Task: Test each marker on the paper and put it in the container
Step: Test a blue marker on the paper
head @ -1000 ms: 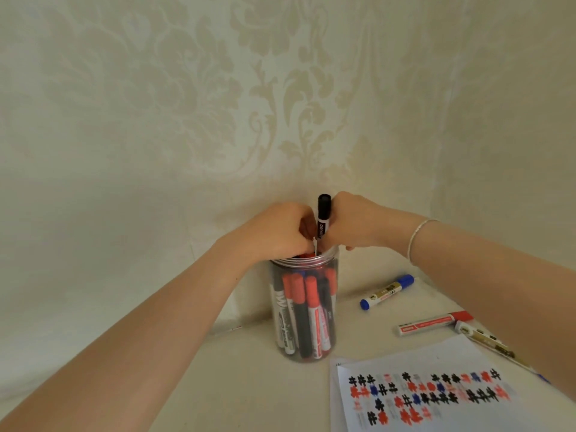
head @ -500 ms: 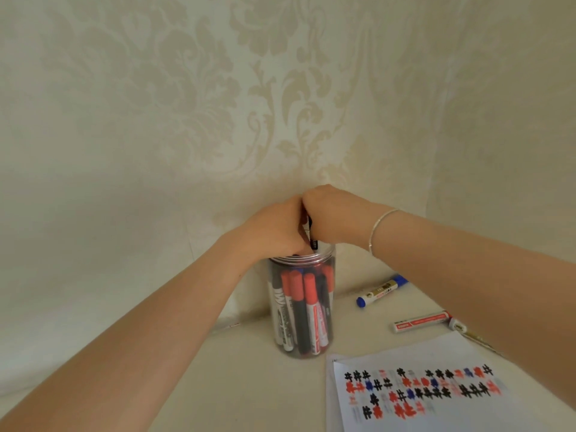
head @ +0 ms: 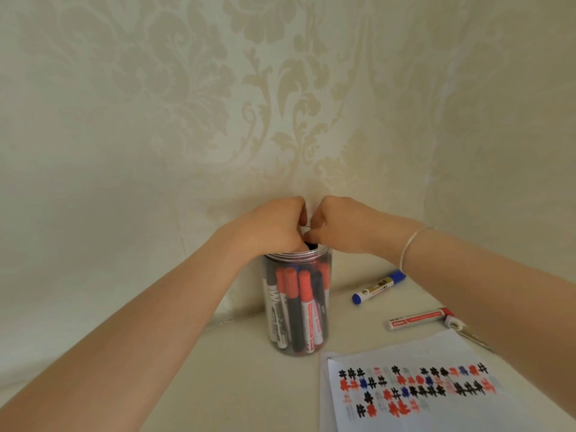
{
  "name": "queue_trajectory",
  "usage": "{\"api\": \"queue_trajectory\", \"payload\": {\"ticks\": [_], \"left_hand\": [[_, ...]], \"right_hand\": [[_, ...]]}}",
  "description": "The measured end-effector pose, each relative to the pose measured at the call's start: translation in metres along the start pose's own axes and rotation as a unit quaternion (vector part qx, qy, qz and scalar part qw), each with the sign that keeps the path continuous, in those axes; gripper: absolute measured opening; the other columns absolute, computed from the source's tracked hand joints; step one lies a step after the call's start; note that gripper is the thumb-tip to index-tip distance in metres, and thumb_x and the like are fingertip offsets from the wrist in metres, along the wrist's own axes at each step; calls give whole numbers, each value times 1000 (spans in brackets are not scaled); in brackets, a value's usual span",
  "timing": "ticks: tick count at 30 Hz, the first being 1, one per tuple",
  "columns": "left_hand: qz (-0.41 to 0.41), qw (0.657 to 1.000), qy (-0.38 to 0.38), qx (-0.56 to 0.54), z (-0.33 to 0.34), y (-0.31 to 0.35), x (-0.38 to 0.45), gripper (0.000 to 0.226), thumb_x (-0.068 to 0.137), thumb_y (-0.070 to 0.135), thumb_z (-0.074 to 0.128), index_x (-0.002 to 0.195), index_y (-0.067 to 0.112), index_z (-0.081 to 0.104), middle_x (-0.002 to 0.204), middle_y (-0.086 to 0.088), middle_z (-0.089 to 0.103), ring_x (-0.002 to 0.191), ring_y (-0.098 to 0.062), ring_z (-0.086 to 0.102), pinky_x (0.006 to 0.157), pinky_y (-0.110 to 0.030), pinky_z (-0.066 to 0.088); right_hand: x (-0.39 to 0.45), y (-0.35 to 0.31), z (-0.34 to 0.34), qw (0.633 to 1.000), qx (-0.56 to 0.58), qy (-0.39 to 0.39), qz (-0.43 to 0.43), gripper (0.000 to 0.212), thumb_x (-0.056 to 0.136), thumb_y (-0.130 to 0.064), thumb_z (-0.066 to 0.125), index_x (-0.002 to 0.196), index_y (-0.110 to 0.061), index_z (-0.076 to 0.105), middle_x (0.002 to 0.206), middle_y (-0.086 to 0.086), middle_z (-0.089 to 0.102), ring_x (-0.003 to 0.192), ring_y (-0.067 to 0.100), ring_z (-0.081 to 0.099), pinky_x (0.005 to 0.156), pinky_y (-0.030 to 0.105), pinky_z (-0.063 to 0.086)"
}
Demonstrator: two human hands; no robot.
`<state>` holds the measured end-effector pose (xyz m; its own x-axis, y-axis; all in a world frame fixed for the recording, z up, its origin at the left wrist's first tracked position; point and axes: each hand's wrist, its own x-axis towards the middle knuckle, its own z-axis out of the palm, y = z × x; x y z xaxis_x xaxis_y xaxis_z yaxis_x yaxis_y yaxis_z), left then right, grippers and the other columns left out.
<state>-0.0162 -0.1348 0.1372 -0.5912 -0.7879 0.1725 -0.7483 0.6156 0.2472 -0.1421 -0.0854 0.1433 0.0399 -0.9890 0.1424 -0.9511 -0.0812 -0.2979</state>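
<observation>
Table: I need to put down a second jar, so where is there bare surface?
Bare table lies left of and in front of the clear container, between it and the left forearm. Right is crowded: blue marker, red marker, another partly hidden marker, and the paper.

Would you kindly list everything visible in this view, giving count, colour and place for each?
clear plastic jar: one, transparent with a metal rim, centre of the table, by the wall.
markers in the jar: several, with red, black and blue caps, standing upright.
blue-capped marker: one, white barrel, lying right of the jar.
red-capped marker: one, white barrel, lying nearer than the blue one.
third marker: one, mostly hidden by the right forearm.
white paper sheet: one, with black, red and blue test marks, front right.
silver bracelet: one, on the right wrist.
left hand: curled over the jar mouth.
right hand: curled over the jar mouth; a black marker end shows beneath.
</observation>
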Motion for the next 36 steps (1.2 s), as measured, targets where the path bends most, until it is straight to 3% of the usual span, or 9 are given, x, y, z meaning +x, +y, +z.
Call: {"api": "queue_trajectory", "payload": {"ticks": [5,8,12,14,18,22,27,30,36], "left_hand": [[15,1000,10,8,1,3,1,34,80,25,69,110,15,56,106,1,64,91,-16,58,75,-25,43],[10,1000,9,-19,-2,3,-3,20,78,21,70,97,18,65,94,5,69,84,-14,61,68,-23,44],[8,999,-16,-34,-5,5,-8,10,82,18,68,90,19,73,91,3,72,87,-14,65,67,-16,45],[1,1000,-9,-24,-6,8,-10,9,83,20,67,90,18,73,92,2,71,86,-12,64,70,-20,47],[15,976,194,-93,-5,32,-24,7,88,30,62,85,26,67,84,14,66,80,-8,63,75,-27,51],[157,929,274,-191,23,78,-54,3,90,21,61,88,20,64,80,12,66,72,-4,61,67,-20,50],[144,941,218,-214,88,93,-65,30,96,7,49,125,15,49,122,4,53,100,-1,56,88,-16,47],[55,960,106,-252,118,95,-61,57,98,16,47,147,19,18,152,5,22,128,0,35,100,-2,19],[-49,909,10,-413,137,92,-27,30,98,33,49,122,16,44,107,-5,64,84,-13,62,75,-28,51]], "right_hand": [[10,-21,-14,989,-114,-93,15,28,91,-14,45,63,-11,46,65,4,47,58,19,48,48,22,38],[11,-17,-22,992,-29,-113,50,16,89,-9,49,90,1,61,74,7,55,67,20,56,68,31,56],[2,28,-18,928,319,171,92,18,78,1,50,75,4,68,79,20,70,68,31,68,73,41,58],[-7,67,11,949,165,234,132,22,81,-3,44,77,-2,66,83,19,69,74,35,66,71,39,56],[-27,117,88,983,-141,-92,77,50,85,2,42,129,-19,53,129,6,54,116,27,51,92,31,43],[-28,119,118,976,-218,-24,1,37,92,-5,41,126,-16,52,129,7,53,118,29,47,98,37,37],[-28,111,90,982,51,179,1,24,90,-17,42,106,-7,58,100,13,61,95,28,59,82,36,45],[-32,111,68,872,307,365,109,6,87,-10,51,86,-12,46,70,3,50,61,17,46,60,25,40],[-51,106,65,753,576,257,187,7,88,-6,56,88,-8,49,73,7,49,59,17,52,52,28,50]]}}
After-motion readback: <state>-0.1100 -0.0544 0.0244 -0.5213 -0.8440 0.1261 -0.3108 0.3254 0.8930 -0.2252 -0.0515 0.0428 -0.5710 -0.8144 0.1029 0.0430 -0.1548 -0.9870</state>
